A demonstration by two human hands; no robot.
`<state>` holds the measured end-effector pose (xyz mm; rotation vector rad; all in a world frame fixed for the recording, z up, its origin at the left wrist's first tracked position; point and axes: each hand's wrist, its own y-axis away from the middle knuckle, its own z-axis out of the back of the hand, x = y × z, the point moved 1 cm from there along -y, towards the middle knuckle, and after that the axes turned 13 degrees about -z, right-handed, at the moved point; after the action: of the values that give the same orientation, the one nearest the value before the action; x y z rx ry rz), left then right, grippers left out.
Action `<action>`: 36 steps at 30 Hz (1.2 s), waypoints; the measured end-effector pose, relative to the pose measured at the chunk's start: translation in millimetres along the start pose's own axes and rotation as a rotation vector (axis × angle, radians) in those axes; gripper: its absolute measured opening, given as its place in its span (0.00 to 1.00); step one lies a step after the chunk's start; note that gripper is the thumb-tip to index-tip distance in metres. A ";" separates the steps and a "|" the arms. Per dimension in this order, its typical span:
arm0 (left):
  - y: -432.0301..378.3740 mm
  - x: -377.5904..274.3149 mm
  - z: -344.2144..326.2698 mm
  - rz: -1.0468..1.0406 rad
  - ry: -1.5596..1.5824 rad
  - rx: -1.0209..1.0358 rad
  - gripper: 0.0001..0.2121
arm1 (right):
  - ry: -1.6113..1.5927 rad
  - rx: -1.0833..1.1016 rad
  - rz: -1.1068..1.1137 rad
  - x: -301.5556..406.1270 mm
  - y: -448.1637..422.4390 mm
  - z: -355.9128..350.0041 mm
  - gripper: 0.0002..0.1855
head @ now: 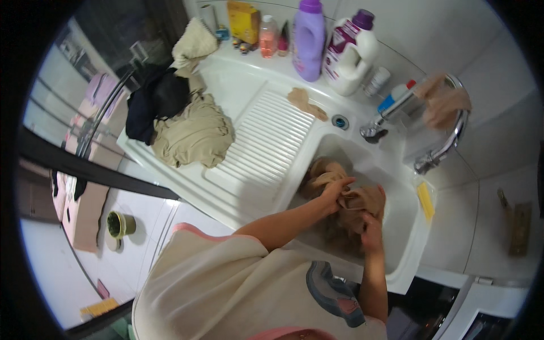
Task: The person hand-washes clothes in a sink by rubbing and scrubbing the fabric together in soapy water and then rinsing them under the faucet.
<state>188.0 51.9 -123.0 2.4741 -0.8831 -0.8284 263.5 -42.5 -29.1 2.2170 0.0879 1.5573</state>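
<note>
A wet tan cloth garment (361,202) is bunched up in the basin of a white laundry sink (397,250). My left hand (335,195) grips its left side, thumb on top. On the near right my right hand (372,231) holds the same cloth, with part of the fabric spread between both hands. More tan fabric (327,172) lies against the basin's left wall, and some hangs below my hands, where shadow hides its shape. A small tan piece of fabric (307,104) rests at the top of the ribbed washboard (267,131).
Khaki clothing (193,134) and dark clothing (157,102) are heaped left of the washboard. A purple detergent bottle (309,42) and a white one (350,55) stand along the back ledge. Tan fabric (442,102) drapes over the chrome faucet (461,123). A yellow bar (425,200) sits on the right rim.
</note>
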 end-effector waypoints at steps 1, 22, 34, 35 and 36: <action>-8.5 10.8 6.0 0.010 0.168 0.347 0.14 | 0.103 0.034 0.006 1.8 4.4 -10.0 0.33; 12.8 7.5 10.9 -0.028 -0.041 0.304 0.16 | 1.086 -0.576 0.422 -64.8 -76.9 7.4 0.18; 1.8 2.0 -1.8 -0.129 0.105 -0.020 0.14 | 0.029 -0.489 0.420 -33.2 -43.8 -20.8 0.10; 7.9 1.8 -12.1 -0.154 0.079 -0.057 0.14 | 0.044 -0.481 0.395 -34.6 -43.4 -17.5 0.10; 14.0 1.3 -20.2 -0.211 -0.002 0.012 0.15 | 0.061 -0.470 0.371 -34.8 -43.3 -13.0 0.10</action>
<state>195.6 44.0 -101.0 2.6086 -0.6361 -0.8962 247.1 -9.4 -72.6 1.8786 -0.6399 1.6215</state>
